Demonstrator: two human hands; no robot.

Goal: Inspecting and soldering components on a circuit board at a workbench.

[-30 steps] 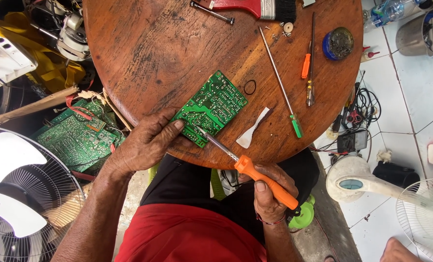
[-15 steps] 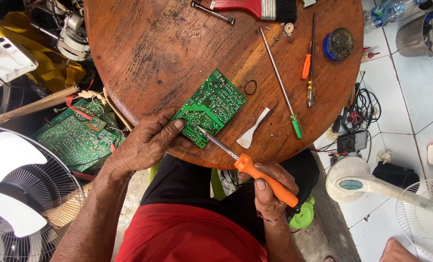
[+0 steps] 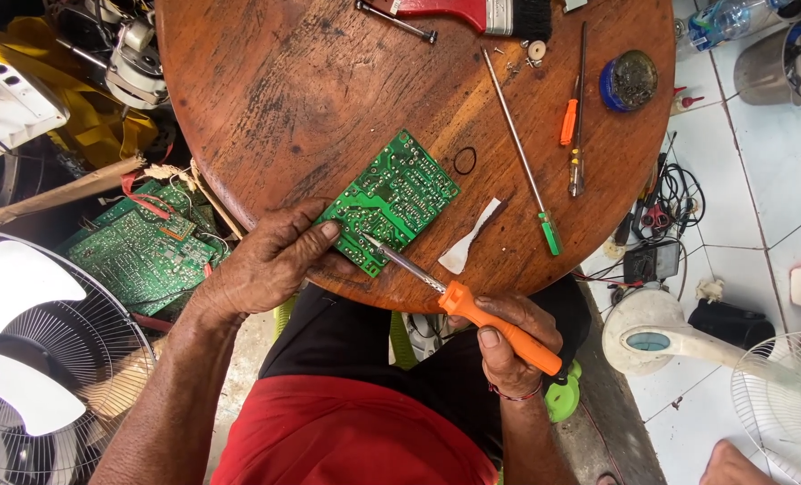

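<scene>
Right now your left hand (image 3: 270,260) presses down on the near corner of the green circuit board (image 3: 389,199), fingers closed over its edge so it lies flat on the round wooden tabletop (image 3: 310,90), close to the rim nearest you. Your right hand (image 3: 508,337) is wrapped around the orange handle of the soldering iron (image 3: 459,296), and its metal tip touches the board's solder side near the lower edge, just beside your left thumb.

By the look of it, you are working a joint on the board with the tip on or at a solder point; whether solder is melting is too small to tell. A fair next move calls for a steady left hand so the board does not slide, and a light, fixed angle on the iron so the tip stays on one pad and off its neighbours. Mind your left thumb, which sits very near the hot tip.

Just right of the board lies a small white plastic scraper (image 3: 470,236), and a small black ring (image 3: 464,161) rests above it. Farther out are a long screwdriver with a green handle (image 3: 519,148), an orange-handled tester screwdriver (image 3: 573,117) and a round blue tin (image 3: 629,80). Another green circuit board (image 3: 135,247) lies off the tabletop to your left, beside a white fan (image 3: 32,359).
</scene>
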